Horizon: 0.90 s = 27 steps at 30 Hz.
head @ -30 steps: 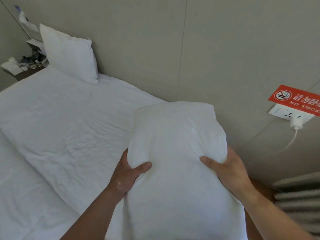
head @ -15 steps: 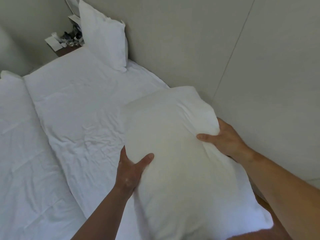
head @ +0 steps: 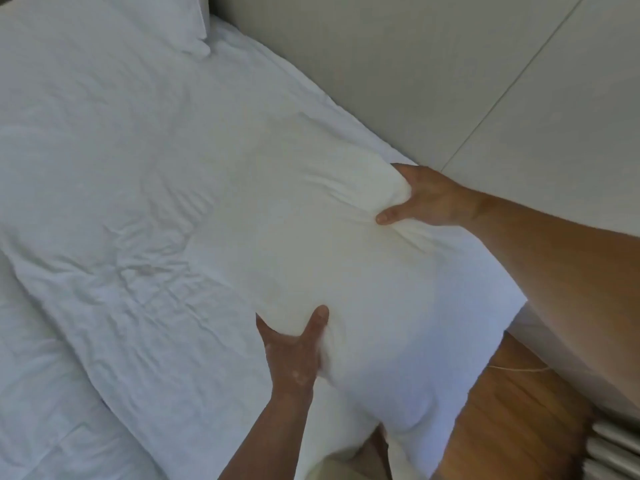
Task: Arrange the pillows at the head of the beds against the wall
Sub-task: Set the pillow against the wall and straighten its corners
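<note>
A white pillow (head: 329, 244) lies tilted over the near end of the bed (head: 104, 150), close to the beige wall (head: 398, 64). My left hand (head: 294, 348) grips its near left edge, thumb on top. My right hand (head: 426, 199) pinches its far right edge beside the wall, bunching the cloth. A second white pillow (head: 187, 26) shows only its lower corner at the top, by the same wall.
The wrinkled white sheet covers the bed, and a folded white cover (head: 38, 393) lies along its left side. A wooden floor (head: 512, 410) with a thin cable shows at the lower right, next to grey ribbed slats (head: 613, 448).
Both hands have lowered the pillow from upright in front of the wall down onto the bed. The view has dipped, so the far pillow and bedside table have slid out at the top.
</note>
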Motion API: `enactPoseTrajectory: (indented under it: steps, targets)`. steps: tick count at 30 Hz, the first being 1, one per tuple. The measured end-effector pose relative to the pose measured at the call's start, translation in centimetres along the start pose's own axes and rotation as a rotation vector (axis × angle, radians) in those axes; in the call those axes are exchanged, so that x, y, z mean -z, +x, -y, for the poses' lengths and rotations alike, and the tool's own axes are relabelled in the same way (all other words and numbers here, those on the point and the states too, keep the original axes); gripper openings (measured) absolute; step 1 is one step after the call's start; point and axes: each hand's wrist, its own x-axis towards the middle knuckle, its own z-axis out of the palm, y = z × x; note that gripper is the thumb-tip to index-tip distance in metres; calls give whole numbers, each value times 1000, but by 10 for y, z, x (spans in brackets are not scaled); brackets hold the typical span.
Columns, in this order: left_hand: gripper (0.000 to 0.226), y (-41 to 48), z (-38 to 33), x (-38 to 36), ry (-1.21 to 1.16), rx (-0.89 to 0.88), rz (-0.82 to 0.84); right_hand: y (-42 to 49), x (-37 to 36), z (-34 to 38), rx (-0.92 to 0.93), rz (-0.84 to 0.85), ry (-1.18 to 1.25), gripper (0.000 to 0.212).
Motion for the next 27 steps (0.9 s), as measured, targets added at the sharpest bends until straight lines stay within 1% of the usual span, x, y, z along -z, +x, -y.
enactPoseTrajectory:
  steps: [2, 3, 6, 9, 12, 14, 16, 19, 20, 22, 24, 25, 27]
  targets:
    - [117, 13, 12, -8, 94, 48, 5, 16, -12, -21, -24, 32, -22, 93]
    - [118, 19, 16, -11, 161, 60, 18, 21, -19, -31, -35, 35, -11, 97]
    - [127, 34, 15, -14, 328, 50, 33, 28, -28, -48, -70, 23, 41, 96]
    - [133, 39, -6, -15, 395, 35, -20, 25, -27, -52, -89, -7, 22, 108]
    - [132, 37, -37, -14, 447, 100, -85, 16, -29, -53, -132, -6, -73, 116]
    - [130, 37, -67, -14, 552, 42, -102, 6, -26, -57, -185, -6, -122, 125]
    - [123, 51, -102, -19, 712, -140, -63, -4, -19, -64, -257, -7, -151, 134]
    - [107, 88, -152, -45, 1042, -421, 86, -21, -10, -80, -329, 9, -104, 130]
    - [106, 100, -168, -59, 1166, -509, 173, -28, -9, -86, -330, 10, -79, 127]
    - [107, 124, -197, -91, 1407, -646, 414, -38, -7, -97, -315, -6, -32, 116]
    - [108, 142, -219, -124, 1580, -699, 640, -42, -4, -107, -304, -21, 33, 100]
    - [112, 151, -228, -140, 1623, -701, 723, -43, -2, -110, -308, -14, 52, 98]
    - [119, 168, -243, -169, 1675, -651, 828, -43, 2, -118, -345, 21, 40, 112]
